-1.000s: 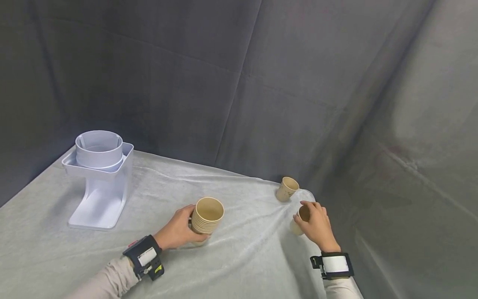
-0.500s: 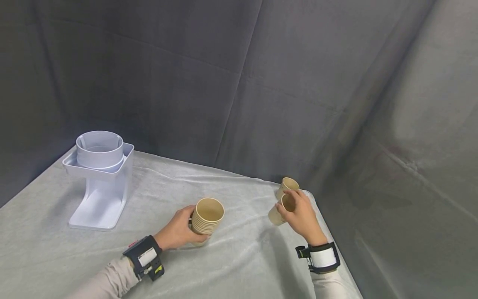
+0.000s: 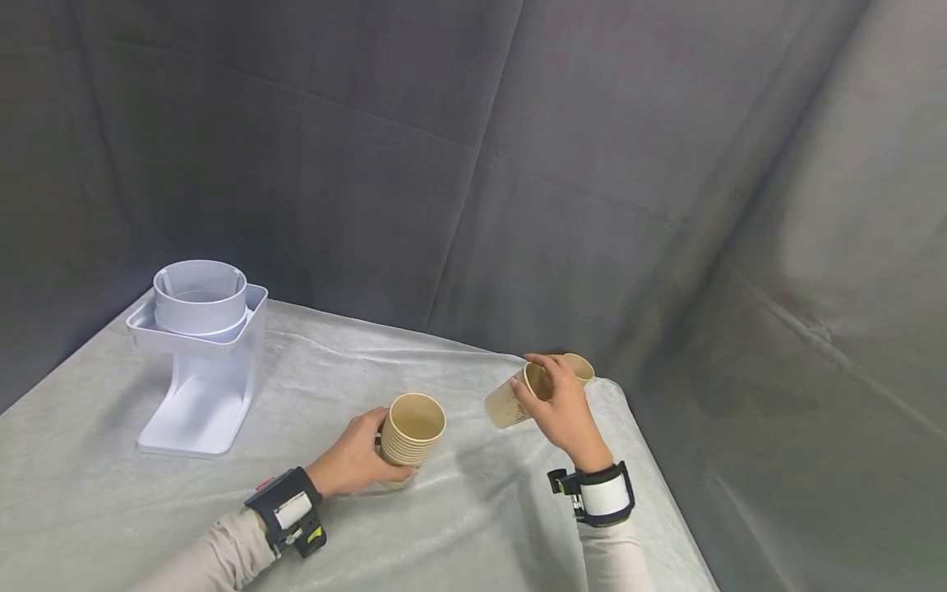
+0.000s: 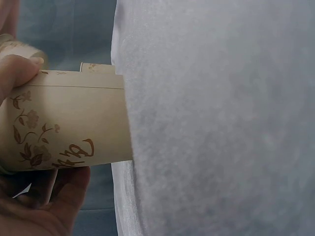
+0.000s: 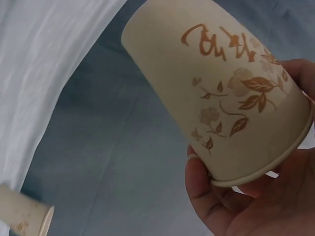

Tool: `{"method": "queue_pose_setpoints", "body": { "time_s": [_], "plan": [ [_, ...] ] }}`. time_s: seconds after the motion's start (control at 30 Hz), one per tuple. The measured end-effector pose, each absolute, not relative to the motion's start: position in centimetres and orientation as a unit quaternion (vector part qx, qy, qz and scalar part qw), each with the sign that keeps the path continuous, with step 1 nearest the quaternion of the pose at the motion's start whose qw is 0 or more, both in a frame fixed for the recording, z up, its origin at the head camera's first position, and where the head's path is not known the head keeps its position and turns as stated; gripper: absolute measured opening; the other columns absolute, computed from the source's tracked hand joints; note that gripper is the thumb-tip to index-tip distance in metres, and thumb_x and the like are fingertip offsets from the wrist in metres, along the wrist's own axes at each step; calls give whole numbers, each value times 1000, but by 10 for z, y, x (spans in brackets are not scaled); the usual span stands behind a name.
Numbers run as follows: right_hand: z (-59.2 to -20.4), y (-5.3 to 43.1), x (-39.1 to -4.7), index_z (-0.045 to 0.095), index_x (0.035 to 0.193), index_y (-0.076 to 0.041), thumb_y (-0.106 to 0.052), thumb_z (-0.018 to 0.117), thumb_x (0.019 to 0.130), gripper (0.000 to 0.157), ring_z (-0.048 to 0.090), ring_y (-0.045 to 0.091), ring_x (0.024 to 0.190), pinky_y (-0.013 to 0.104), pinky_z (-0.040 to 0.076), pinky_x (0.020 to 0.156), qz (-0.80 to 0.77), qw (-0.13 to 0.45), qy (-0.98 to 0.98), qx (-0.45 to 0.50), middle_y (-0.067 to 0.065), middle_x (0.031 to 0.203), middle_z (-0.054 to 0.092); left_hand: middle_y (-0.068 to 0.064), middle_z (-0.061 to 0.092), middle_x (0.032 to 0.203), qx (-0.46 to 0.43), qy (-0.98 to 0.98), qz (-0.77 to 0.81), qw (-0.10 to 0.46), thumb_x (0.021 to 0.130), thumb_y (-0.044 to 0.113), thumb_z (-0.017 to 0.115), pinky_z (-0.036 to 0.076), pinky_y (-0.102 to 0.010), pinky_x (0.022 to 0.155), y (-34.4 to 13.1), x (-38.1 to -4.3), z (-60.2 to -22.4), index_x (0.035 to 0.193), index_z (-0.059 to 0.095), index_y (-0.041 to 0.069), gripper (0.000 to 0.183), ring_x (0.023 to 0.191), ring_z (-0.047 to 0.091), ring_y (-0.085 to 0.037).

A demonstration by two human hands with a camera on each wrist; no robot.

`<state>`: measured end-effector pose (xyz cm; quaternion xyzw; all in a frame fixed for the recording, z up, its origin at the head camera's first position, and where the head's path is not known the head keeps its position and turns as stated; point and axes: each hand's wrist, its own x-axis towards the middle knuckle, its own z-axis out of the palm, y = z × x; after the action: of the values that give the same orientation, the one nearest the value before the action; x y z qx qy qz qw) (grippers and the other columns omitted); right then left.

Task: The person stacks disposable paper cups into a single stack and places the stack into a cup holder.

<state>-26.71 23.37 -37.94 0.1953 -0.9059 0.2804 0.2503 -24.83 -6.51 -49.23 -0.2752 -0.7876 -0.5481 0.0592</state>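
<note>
My left hand [image 3: 358, 454] grips a stack of nested tan paper cups [image 3: 407, 442], mouths up, close over the cloth. The left wrist view shows brown flowers and lettering on the outer cup [image 4: 74, 118]. To the right, my right hand [image 3: 568, 419] holds a single paper cup [image 3: 506, 404] near its rim, fingers and thumb around it. This cup is tilted, its base toward the stack and its mouth toward the palm. The same print runs along the single cup's side [image 5: 221, 93] in the right wrist view.
Behind my right hand, another paper cup [image 3: 582, 367] stands near the table's back right corner, partly hidden. A white plastic stand [image 3: 203, 395] with a round open bowl [image 3: 200, 314] on top is at the left. Grey curtains [image 3: 370, 181] rise behind the cloth-covered table [image 3: 325, 345].
My right hand has carried the single cup leftward from the table's right edge toward the stack, tilting it further. The left hand and its stack have stayed in place.
</note>
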Motion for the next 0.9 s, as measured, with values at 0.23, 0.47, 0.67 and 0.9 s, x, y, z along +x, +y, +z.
{"method": "queue_pose_setpoints", "body": {
  "time_s": [0.23,0.47,0.67,0.9],
  "plan": [
    [-371,208,-265,54,123,-23,-48,58,85,46,48,16,107,42,45,88,290,263,-891,231,-1,116,52,0,56,109,-276,-786,-549,67,60,30,84,48,-33,86,-64,-247,-491,124,47,11,77,100,54,-12],
    [-365,190,-258,51,126,-25,-47,57,86,47,49,15,97,38,48,71,322,255,-877,249,-3,113,51,1,57,108,-277,-786,-548,69,59,31,84,48,-33,86,-62,-247,-491,123,48,12,75,99,55,-12],
    [-354,174,-245,52,126,-20,-38,59,87,43,52,22,96,44,48,75,352,252,-864,257,1,113,52,1,57,108,-283,-783,-548,74,60,32,83,49,-33,85,-62,-247,-492,123,48,13,75,99,55,-11],
    [-342,155,-227,50,127,-10,-26,60,88,44,52,28,96,46,48,73,368,244,-847,295,8,114,54,3,58,106,-287,-783,-547,77,60,34,83,49,-31,85,-61,-249,-493,120,49,14,72,97,56,-11]
  ]
}}
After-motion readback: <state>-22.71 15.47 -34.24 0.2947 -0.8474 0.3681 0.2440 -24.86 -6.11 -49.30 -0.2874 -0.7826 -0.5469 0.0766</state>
